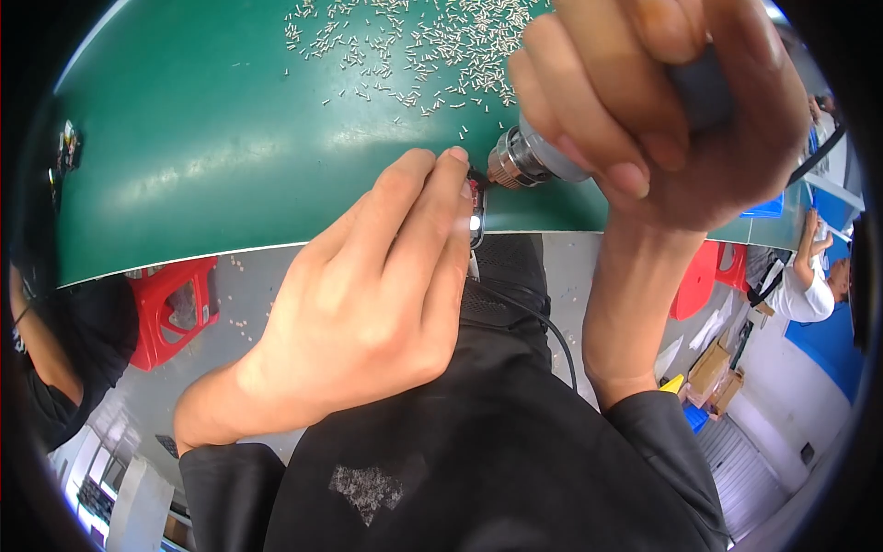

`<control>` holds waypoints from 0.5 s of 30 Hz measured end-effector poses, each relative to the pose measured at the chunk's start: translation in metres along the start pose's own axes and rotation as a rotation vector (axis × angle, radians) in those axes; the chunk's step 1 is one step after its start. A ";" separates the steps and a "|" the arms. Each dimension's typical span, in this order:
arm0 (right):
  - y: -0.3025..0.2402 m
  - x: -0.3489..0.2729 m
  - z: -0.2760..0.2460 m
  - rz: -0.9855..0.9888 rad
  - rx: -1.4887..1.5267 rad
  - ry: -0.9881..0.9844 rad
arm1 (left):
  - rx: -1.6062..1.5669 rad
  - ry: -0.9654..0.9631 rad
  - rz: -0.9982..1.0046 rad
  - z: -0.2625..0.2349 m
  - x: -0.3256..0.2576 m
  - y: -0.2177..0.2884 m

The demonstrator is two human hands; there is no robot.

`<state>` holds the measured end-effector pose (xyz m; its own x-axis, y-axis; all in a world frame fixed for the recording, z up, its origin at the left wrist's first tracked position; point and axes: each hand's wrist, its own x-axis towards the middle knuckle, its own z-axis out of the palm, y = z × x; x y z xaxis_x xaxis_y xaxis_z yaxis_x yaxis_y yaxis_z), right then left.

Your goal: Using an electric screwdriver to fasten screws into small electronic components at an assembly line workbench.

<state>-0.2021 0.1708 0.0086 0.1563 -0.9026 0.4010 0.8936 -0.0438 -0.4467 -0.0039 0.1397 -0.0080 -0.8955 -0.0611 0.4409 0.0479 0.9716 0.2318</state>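
Two hands meet at the near edge of the green counter (212,138). The left hand (368,304) has its fingers (432,179) pinched together on a small dark part (475,207) with a bright spot on it, held right at the counter's rim and partly over the person's lap. The right hand (662,101) is wrapped tight around a grey powered driver (543,156), whose metal nose presses against the top of that part, just beside the left fingertips. The main risk appears to be a slip: the driver tip sits so close to the pinching fingers that any skid off the part could strike them. Because the part hangs at the very edge and is gripped only by fingertips, torque from the tool might twist it loose and drop it to the floor. A black cable (552,336) trails across the lap beneath and could snag a wrist. Many small pale pins (414,46) lie scattered farther back on the counter, well apart from the hands, though a sweeping sleeve might scatter them. A red stool (170,308) stands below the counter.
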 end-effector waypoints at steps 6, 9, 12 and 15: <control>-0.003 -0.001 -0.010 -0.044 -0.030 -0.137 | 0.003 -0.037 0.010 -0.010 -0.001 -0.004; -0.020 -0.015 0.016 -0.054 -0.472 0.051 | -0.047 -0.020 -0.012 -0.016 -0.016 -0.012; -0.026 -0.041 0.027 -0.260 -0.453 0.338 | 0.095 0.030 -0.276 -0.036 -0.044 -0.034; -0.024 -0.056 0.027 -0.399 -0.252 0.557 | 0.511 0.198 -0.659 -0.054 -0.060 -0.060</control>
<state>-0.2212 0.2340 0.0190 -0.4585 -0.8784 0.1352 0.7035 -0.4516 -0.5487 0.0703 0.0726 -0.0017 -0.5742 -0.6420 0.5081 -0.7033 0.7045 0.0954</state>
